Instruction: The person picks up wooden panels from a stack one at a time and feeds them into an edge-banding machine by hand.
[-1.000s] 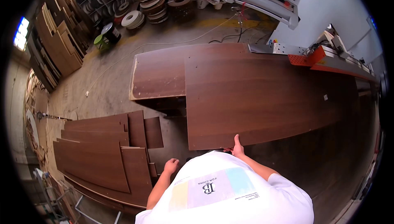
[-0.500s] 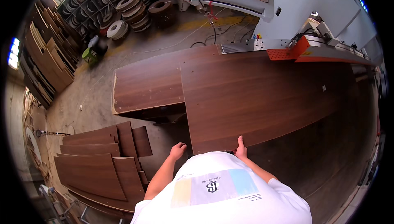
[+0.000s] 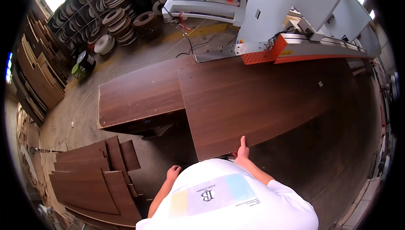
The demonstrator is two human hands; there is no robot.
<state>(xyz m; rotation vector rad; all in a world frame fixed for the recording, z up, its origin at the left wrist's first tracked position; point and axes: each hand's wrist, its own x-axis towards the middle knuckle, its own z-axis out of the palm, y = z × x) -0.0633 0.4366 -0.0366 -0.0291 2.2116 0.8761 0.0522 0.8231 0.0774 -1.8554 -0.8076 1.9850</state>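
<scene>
Spanning the frame's centre and right, the large brown wood-grain panel (image 3: 253, 99) is gripped at its near edge by the right hand (image 3: 242, 152), thumb laid on top, fingers mostly hidden below. Left of that edge, at lower centre, the left hand (image 3: 172, 173) is held loosely curled, clear of the panel; whether anything is held cannot be told.

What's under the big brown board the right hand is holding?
A brown-topped stand pokes out from beneath the board at its left. The board hides whatever lies farther under, so I can't tell.
</scene>
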